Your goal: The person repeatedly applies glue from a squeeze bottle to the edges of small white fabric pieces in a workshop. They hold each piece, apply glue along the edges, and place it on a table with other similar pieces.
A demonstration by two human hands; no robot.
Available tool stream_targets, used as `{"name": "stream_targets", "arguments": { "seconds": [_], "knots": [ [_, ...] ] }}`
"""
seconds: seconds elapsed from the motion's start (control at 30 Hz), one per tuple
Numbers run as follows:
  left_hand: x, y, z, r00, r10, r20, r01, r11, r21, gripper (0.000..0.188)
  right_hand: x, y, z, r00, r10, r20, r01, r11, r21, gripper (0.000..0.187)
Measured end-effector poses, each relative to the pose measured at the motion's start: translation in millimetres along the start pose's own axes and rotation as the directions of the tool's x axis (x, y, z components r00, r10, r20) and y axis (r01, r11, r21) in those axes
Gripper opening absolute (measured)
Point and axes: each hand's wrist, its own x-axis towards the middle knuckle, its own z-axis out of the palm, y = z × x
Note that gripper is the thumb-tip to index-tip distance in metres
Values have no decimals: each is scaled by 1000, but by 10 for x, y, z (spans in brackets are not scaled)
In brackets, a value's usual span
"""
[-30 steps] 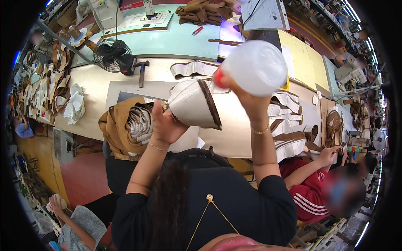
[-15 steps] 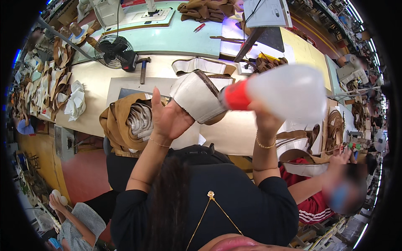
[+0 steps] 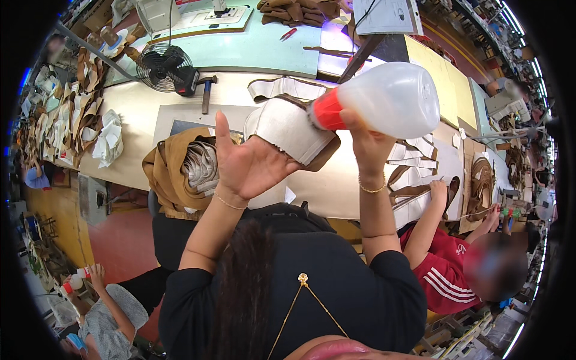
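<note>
My left hand (image 3: pixel 258 165) is palm up with the thumb spread, and its fingers go out of sight under a curved leather piece (image 3: pixel 291 129). This piece, perhaps a shoe upper, has a white lining facing up and brown edges. In my right hand (image 3: pixel 366 144) is a translucent white plastic bottle (image 3: pixel 393 99) with a red neck, tipped so that the neck points left and down. Its dark, brush-like tip meets or nearly meets the piece's upper right edge. Similar white-lined strips (image 3: pixel 285 89) lie on the table just behind.
A rolled brown bundle (image 3: pixel 165 165) sits left of my left hand. Beyond are a hammer (image 3: pixel 207 96), a black fan (image 3: pixel 165 69) and a sewing machine (image 3: pixel 213 21). White crumpled pieces (image 3: pixel 109 138) lie far left. At right, a co-worker's arm (image 3: pixel 427 216) reaches over more pieces (image 3: pixel 414 153).
The bottle has shifted left and up, with its tip now farther over the piece's edge. The piece has turned in my left hand. At right, the co-worker's arm has reached onto the table.
</note>
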Motion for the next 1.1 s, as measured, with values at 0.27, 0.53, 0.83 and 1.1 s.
{"name": "stream_targets", "arguments": {
  "seconds": [0.27, 0.53, 0.83, 1.1],
  "knots": [
    [-29, -41, -101, 999, -11, -41, 12, 1000, 29, 116, 85, -140, 232, 973, -1, 229, 29, 992, -120, 33],
    [-47, -23, -172, 997, -12, -76, 41, 921, 387, 124, 78, -97, 232, 871, -154, 467, 268, 945, -188, 46],
    [-2, 74, -62, 999, 9, 43, -15, 993, 120, 121, -74, 80, 105, 897, -214, 386, 371, 839, -397, 49],
    [50, 90, -54, 995, 99, 16, -99, 995, -2, 121, -209, 7, -100, 937, -102, 336, 239, 886, -398, 49]
  ]
}}
